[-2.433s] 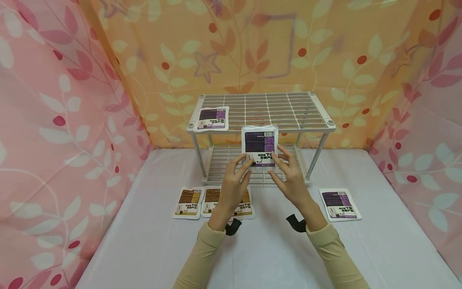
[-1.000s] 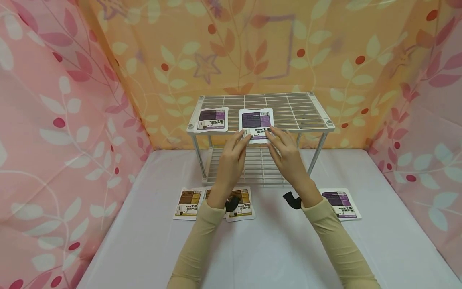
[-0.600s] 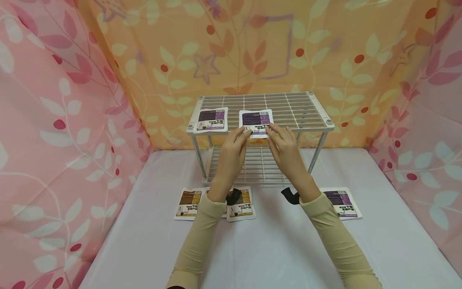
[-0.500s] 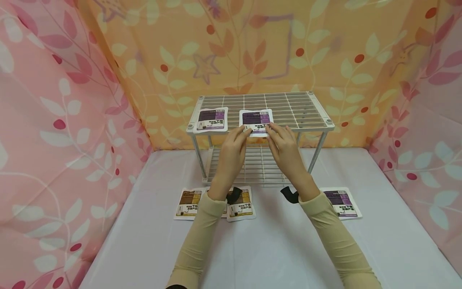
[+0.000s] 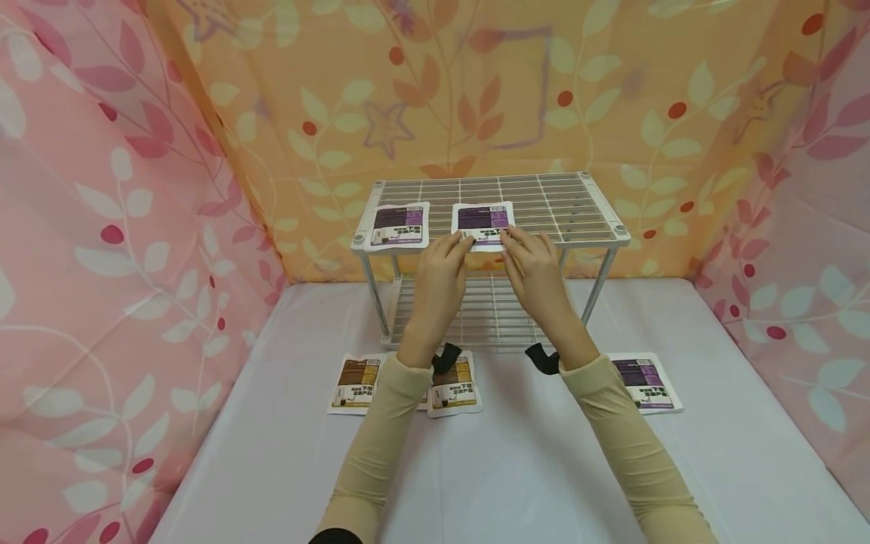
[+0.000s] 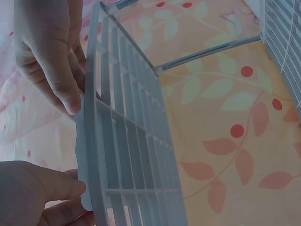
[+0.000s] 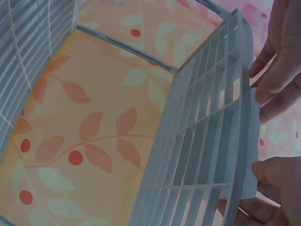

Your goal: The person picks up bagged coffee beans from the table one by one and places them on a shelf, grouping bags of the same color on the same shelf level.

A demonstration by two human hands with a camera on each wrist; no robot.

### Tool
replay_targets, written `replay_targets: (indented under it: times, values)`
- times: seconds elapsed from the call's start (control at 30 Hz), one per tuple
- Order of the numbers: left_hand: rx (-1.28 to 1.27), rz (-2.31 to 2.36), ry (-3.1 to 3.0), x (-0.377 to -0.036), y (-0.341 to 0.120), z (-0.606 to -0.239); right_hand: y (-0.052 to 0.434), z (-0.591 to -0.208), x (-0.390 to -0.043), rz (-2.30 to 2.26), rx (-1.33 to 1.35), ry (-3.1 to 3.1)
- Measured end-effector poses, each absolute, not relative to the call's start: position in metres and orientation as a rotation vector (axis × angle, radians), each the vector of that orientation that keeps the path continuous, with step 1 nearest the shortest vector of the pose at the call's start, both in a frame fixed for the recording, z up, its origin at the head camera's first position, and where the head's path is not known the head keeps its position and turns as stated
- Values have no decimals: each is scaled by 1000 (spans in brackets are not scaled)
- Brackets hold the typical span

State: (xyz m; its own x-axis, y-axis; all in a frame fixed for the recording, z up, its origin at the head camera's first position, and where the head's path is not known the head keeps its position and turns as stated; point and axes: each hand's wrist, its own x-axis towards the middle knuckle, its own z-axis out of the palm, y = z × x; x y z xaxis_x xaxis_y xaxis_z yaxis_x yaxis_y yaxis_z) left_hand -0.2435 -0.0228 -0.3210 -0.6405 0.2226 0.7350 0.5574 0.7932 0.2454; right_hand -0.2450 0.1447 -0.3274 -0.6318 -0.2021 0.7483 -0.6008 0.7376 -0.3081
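Fingers of the left hand (image 5: 442, 261) and right hand (image 5: 533, 261) pinch the purple packet's (image 5: 482, 221) near edge on the wire shelf's (image 5: 578, 211) top. It looks thin, light and bendy; hold both corners.

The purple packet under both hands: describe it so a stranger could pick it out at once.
Find the white wire rack against the orange leaf-print backdrop. Two purple packets lie on its top shelf near the front edge. Take the purple packet nearer the middle, pinched at its near edge by the left hand and right hand; the other purple packet lies untouched at the left corner.
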Motion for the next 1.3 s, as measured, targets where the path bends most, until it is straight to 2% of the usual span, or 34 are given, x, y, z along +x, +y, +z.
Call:
replay_targets:
  times: [0.7,1.3]
  values:
    - [-525,-493,-2321,-248,-16,-319,145,-324,-254,587,540,-2304]
    - [-599,-656,-2161,-243,-10,-338,160,-347,-247,620,678,-2121]
